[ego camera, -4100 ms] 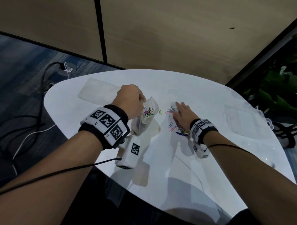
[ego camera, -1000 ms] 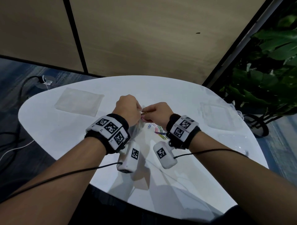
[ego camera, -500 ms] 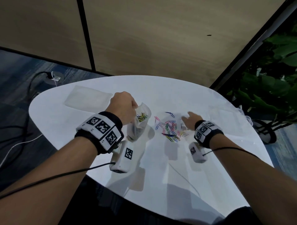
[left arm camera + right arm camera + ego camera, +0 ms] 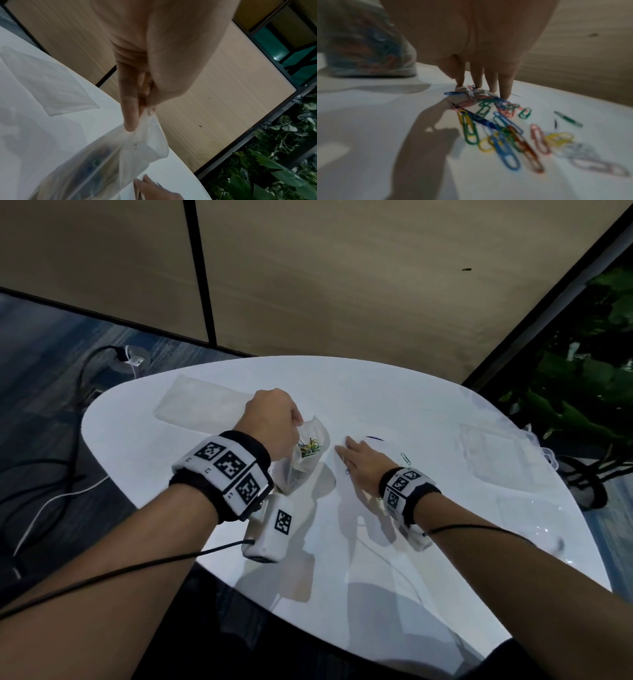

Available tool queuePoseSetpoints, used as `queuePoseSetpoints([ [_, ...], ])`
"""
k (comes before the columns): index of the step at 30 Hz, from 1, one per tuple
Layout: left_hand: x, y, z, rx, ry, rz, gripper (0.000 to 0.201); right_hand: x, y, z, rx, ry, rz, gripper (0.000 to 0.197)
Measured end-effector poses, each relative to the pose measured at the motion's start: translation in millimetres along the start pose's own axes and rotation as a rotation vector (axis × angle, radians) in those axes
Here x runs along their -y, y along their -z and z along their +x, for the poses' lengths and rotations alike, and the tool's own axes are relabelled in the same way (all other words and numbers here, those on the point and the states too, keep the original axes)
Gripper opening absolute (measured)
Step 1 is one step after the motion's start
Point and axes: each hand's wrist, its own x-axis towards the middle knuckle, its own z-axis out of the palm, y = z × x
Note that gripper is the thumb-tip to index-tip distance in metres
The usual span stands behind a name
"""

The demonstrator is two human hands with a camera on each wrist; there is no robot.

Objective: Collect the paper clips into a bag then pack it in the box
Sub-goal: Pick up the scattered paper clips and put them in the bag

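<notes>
My left hand (image 4: 274, 422) pinches the rim of a clear plastic bag (image 4: 305, 460) and holds it upright on the white table (image 4: 342, 542), its mouth facing right. Colored paper clips (image 4: 310, 447) lie inside the bag. The pinch on the bag (image 4: 142, 142) shows plainly in the left wrist view. Just right of the bag, my right hand (image 4: 359, 460) lies over the loose pile of paper clips (image 4: 496, 121). Its straight fingertips (image 4: 505, 94) touch the far end of the pile. One stray clip (image 4: 406, 457) lies to the right of that hand.
A second flat clear bag (image 4: 198, 405) lies at the table's far left. A clear plastic box (image 4: 496, 457) sits at the right edge, with more clear plastic (image 4: 534, 522) nearer me. Cables (image 4: 51, 491) run over the floor on the left; plants (image 4: 582, 392) stand at the right.
My right hand has moved left over the clip pile, toward the bag. A second ago it was up at the bag's mouth. My left hand keeps hold of the bag.
</notes>
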Motion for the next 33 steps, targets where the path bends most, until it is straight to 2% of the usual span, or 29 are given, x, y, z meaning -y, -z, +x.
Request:
queuePoseSetpoints([
  [2,0.3,-0.7,1.2,-0.002,0.002,-0.012,0.025,-7.2,-2.4,-8.6,0.072,0.064,-0.1,0.053],
  [4,1.4,-1.2,3.0,-0.005,0.009,-0.019,0.025,-17.9,-2.0,-19.8,0.082,0.101,-0.15,0.055],
  [5,1.9,-2.1,3.0,-0.006,0.011,-0.019,0.025,-22.8,-1.7,-25.8,0.054,0.12,-0.161,0.049],
  [7,1.6,-4.0,3.1,0.001,0.012,-0.025,0.024,-27.1,-0.4,-33.5,-0.014,0.165,-0.151,0.022],
  [9,-0.7,-6.5,2.4,0.007,0.01,-0.025,0.024,-29.0,1.4,-36.5,-0.027,0.115,-0.173,0.009],
  [12,-3.3,-10.3,1.5,0.007,0.009,-0.006,0.024,-31.3,4.4,-37.1,-0.014,-0.039,-0.165,0.015],
  [15,-4.3,-12.7,3.5,0.006,0.005,-0.007,0.025,-39.3,12.8,-38.9,-0.13,-0.21,0.031,0.017],
  [17,-5.5,-14.2,5.4,0.012,-0.001,-0.005,0.024,-46.6,22.3,-42.9,-0.235,-0.351,0.259,0.011],
  [20,-10.0,-18.8,6.6,0.022,-0.005,0.003,0.024,-51.5,40.5,-48.6,-0.335,-0.531,0.849,0.005],
  [23,-17.3,-25.2,5.5,0.046,-0.013,0.02,0.023,-33.3,65.1,-52.1,-0.332,-0.417,1.391,0.017],
  [27,-26.1,-32.7,0.2,0.03,-0.034,0.046,0.023,15.1,88.6,-53.8,-0.239,-0.229,1.654,0.027],
  [29,-28.3,-35.2,-1.5,0.009,-0.04,0.048,0.023,35.8,86.9,-54.2,-0.191,-0.212,1.628,0.028],
  [33,-28.8,-34.5,-1.2,-0.019,-0.026,0.039,0.02,58.8,77.7,-52.3,-0.155,-0.144,1.276,0.019],
])
